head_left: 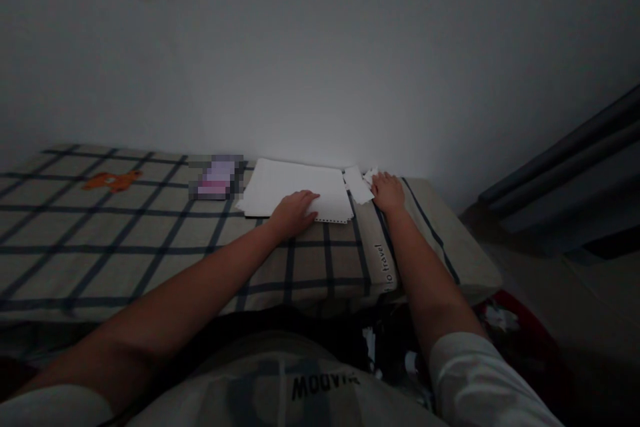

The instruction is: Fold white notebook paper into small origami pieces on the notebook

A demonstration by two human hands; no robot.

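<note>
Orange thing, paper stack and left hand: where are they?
Orange thing (113, 181), head view: its middle.
Paper stack (293, 178), head view: top sheet.
Left hand (292, 215), head view: back of the hand.

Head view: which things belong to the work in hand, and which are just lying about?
In use, apparently:
white paper stack, under the left hand
paper scraps, at the right hand

Seemingly just lying about:
orange item
pixelated pink-purple thing
</note>
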